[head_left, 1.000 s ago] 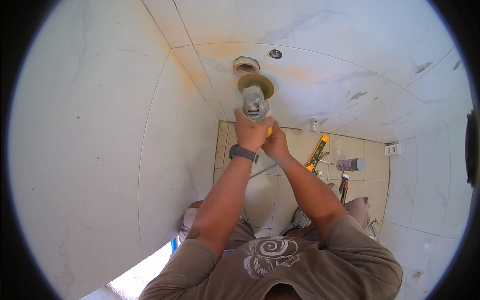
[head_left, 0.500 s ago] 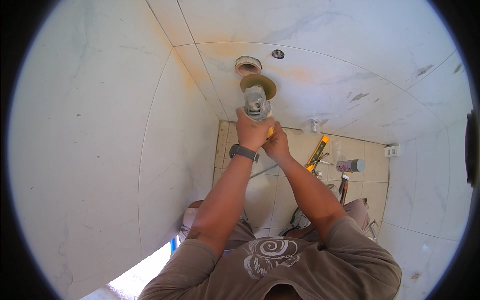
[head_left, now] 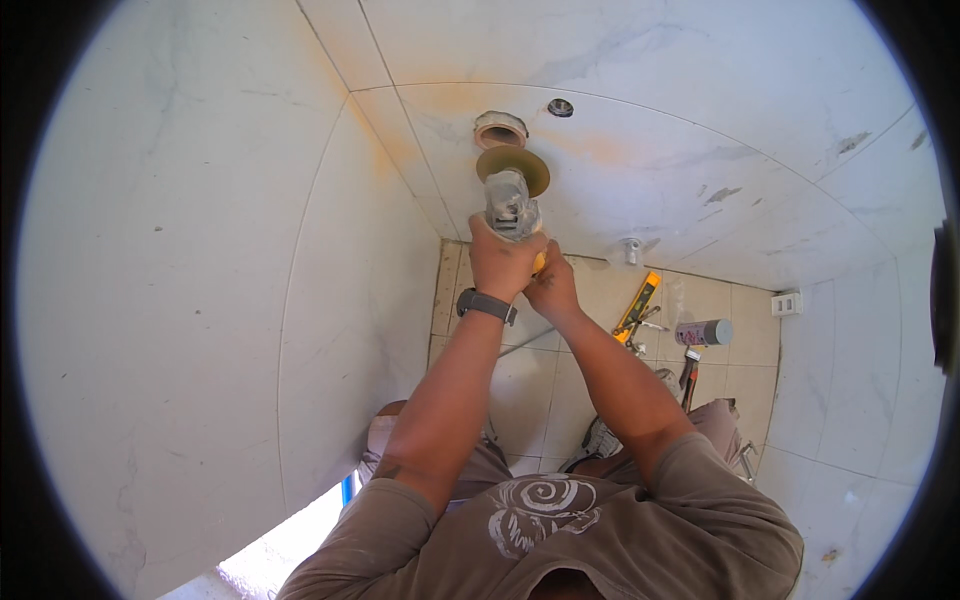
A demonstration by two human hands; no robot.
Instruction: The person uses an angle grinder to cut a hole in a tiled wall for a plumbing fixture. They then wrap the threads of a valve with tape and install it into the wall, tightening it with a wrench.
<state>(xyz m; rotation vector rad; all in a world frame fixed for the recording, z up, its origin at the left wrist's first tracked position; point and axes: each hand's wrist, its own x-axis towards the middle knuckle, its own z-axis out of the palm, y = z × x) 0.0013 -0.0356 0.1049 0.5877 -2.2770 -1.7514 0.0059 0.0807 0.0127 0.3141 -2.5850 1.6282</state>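
Observation:
An angle grinder (head_left: 511, 208), grey with dust and yellow on its body, is held out in front of me in both hands. My left hand (head_left: 503, 258), with a dark watch on the wrist, wraps round the body just behind the head. Close behind it, my right hand (head_left: 550, 283) grips the rear of the tool. The yellowish round disc (head_left: 513, 170) stands at the lower edge of a pipe opening (head_left: 500, 131) in the marbled wall; whether it touches the rim I cannot tell. Orange dust stains the wall around the opening.
A small dark fitting (head_left: 561, 107) sits in the wall right of the opening, and a metal valve (head_left: 631, 250) lower down. On the tiled floor lie a yellow spirit level (head_left: 638, 308), a spray can (head_left: 704, 332) and a hammer (head_left: 690, 378). A white socket (head_left: 787, 304) is at right.
The grinder and its disc have shifted very slightly left relative to the pipe opening. Both hands keep the same grip.

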